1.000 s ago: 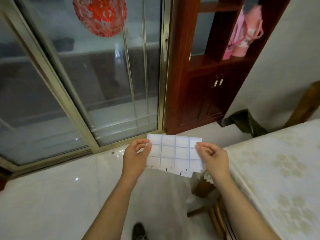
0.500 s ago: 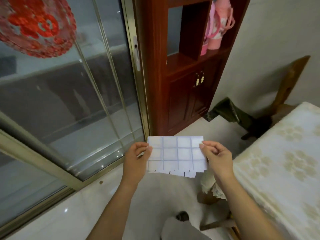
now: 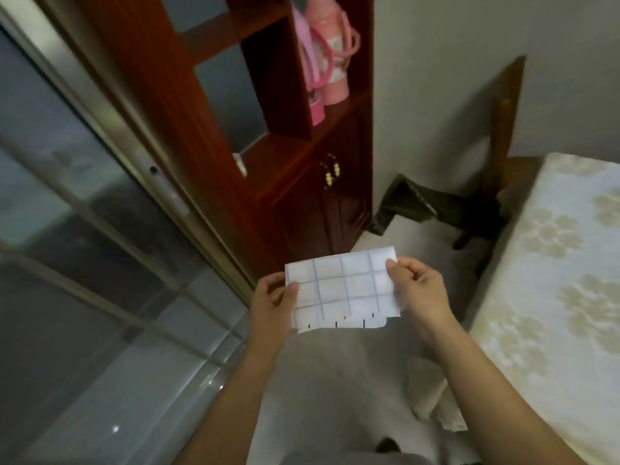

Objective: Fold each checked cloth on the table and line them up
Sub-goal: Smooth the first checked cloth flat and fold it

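White checked cloth (image 3: 349,290), folded, in mid-air.
Ends pinched by left hand (image 3: 271,308) and right hand (image 3: 419,293); edge marks (image 3: 339,325) unreadable.

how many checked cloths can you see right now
1. The checked cloth is held in the air, the left hand pinching its left edge and the right hand its right edge. More may lie out of view, since little of the table shows.

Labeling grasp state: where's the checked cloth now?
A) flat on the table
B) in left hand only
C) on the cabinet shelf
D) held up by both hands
D: left hand and right hand each pinch one side of the checked cloth, clear of the table.
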